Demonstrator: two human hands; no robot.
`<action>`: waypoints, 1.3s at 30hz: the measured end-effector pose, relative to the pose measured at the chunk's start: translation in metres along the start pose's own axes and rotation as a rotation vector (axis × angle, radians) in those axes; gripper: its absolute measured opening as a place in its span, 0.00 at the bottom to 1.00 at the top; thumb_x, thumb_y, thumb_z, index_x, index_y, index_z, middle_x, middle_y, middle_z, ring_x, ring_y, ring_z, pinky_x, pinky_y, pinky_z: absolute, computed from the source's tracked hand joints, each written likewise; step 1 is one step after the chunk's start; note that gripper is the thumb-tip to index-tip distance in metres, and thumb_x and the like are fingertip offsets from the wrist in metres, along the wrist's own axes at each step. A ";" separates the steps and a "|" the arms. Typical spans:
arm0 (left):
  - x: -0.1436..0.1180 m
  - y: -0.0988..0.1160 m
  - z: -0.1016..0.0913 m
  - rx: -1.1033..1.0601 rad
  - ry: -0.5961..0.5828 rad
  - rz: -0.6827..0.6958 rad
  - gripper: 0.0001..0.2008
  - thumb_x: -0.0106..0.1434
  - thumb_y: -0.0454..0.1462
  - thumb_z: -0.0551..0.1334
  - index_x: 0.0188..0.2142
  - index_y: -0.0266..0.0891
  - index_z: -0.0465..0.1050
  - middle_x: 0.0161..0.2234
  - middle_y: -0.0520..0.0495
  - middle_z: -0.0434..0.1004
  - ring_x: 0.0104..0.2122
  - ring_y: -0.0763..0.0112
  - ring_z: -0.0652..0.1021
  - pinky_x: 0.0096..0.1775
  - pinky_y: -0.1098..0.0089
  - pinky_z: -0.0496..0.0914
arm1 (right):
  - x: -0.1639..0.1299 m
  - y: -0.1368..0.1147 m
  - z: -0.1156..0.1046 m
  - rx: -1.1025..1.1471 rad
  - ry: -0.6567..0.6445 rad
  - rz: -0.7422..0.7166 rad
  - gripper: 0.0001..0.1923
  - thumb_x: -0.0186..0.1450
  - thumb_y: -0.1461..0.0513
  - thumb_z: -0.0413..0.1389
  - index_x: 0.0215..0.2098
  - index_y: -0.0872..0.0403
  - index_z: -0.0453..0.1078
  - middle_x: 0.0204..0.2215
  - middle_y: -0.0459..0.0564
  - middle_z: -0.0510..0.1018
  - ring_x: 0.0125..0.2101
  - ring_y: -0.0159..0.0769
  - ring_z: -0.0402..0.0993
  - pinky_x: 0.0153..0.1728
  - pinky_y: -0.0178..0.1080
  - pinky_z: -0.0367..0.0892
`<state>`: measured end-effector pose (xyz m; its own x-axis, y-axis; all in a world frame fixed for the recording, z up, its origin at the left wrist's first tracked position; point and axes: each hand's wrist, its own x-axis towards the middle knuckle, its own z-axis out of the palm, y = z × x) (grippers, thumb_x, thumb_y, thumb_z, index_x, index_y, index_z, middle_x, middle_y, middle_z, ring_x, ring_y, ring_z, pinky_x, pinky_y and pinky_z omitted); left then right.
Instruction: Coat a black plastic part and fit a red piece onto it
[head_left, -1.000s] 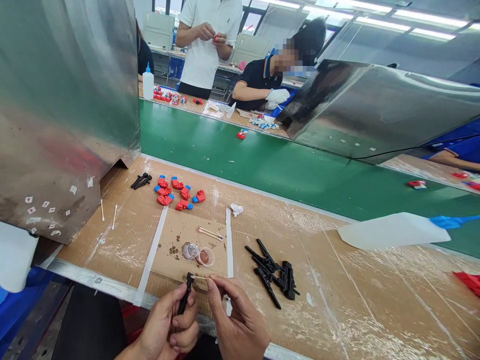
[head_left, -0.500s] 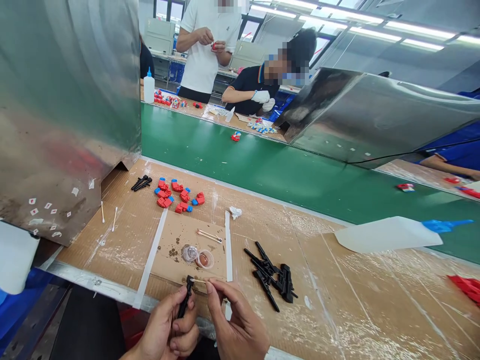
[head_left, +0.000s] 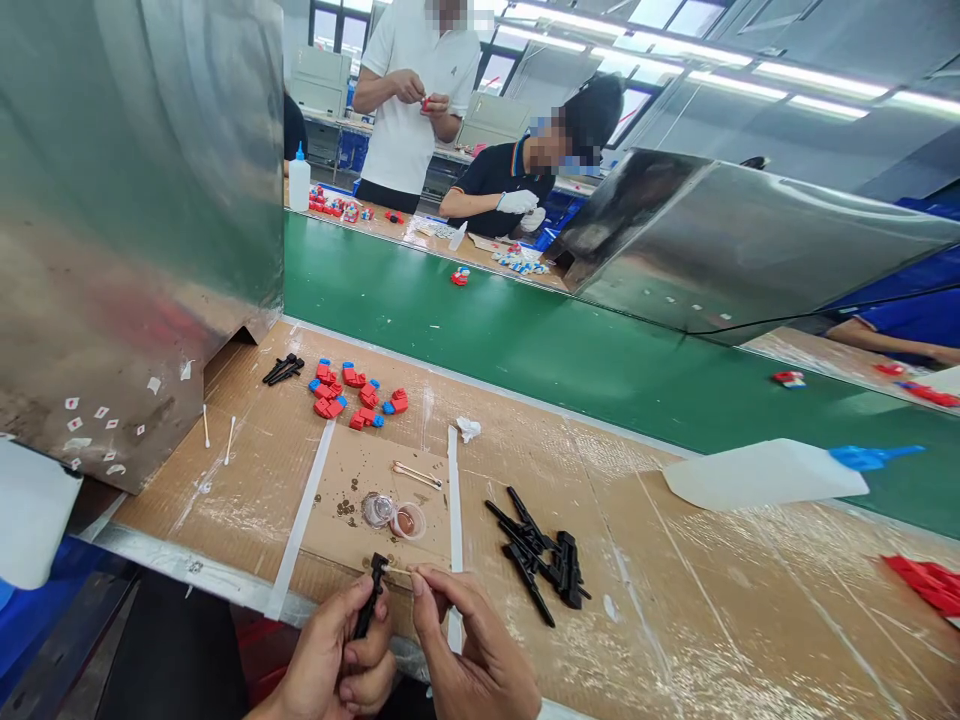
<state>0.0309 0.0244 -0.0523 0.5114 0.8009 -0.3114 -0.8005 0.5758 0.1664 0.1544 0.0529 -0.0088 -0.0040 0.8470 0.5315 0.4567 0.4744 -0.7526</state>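
The left hand (head_left: 337, 660) grips a black plastic part (head_left: 369, 598); the right hand (head_left: 472, 650) pinches a cotton swab (head_left: 396, 570) against it. The thin swab could slip off the part's tip.

Head camera, looking forward-down over workbench (head_left: 675, 620), hands near bottom edge.

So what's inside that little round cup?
The cup holds something brownish-orange. Its lid lies beside it. How deep it goes can't be seen.

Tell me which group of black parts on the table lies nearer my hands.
The larger black pile, just right of the right hand. The smaller black cluster lies far off by the red-and-blue pieces.
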 end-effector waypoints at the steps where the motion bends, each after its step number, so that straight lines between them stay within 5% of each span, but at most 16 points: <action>1: 0.001 0.000 -0.001 -0.001 -0.001 -0.004 0.22 0.55 0.55 0.67 0.31 0.39 0.67 0.11 0.65 0.51 0.08 0.86 0.45 0.11 0.81 0.44 | 0.000 0.000 0.000 0.001 0.000 0.002 0.10 0.62 0.70 0.60 0.40 0.52 0.73 0.29 0.44 0.78 0.29 0.29 0.75 0.32 0.31 0.71; 31: -0.002 0.007 0.011 0.046 -0.010 -0.012 0.24 0.51 0.56 0.70 0.30 0.40 0.65 0.11 0.66 0.51 0.08 0.86 0.45 0.11 0.80 0.42 | -0.002 0.004 0.000 0.047 0.027 0.013 0.10 0.60 0.69 0.61 0.39 0.51 0.75 0.28 0.44 0.79 0.28 0.30 0.76 0.30 0.30 0.72; 35: -0.001 0.007 0.007 0.020 -0.047 -0.023 0.23 0.53 0.55 0.69 0.30 0.40 0.65 0.11 0.65 0.51 0.08 0.85 0.45 0.11 0.80 0.42 | -0.002 0.014 -0.003 0.081 0.158 0.194 0.06 0.60 0.64 0.63 0.37 0.54 0.76 0.31 0.50 0.81 0.30 0.34 0.78 0.33 0.32 0.75; 39: -0.002 0.006 0.003 0.002 -0.090 -0.018 0.21 0.55 0.54 0.68 0.30 0.40 0.67 0.12 0.65 0.52 0.09 0.85 0.46 0.12 0.80 0.44 | 0.010 0.027 0.001 0.043 0.223 0.394 0.14 0.60 0.55 0.63 0.36 0.58 0.77 0.33 0.54 0.83 0.32 0.37 0.80 0.37 0.35 0.76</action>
<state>0.0259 0.0273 -0.0479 0.5516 0.8022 -0.2286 -0.7905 0.5902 0.1638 0.1660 0.0746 -0.0237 0.3567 0.8949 0.2683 0.3473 0.1395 -0.9273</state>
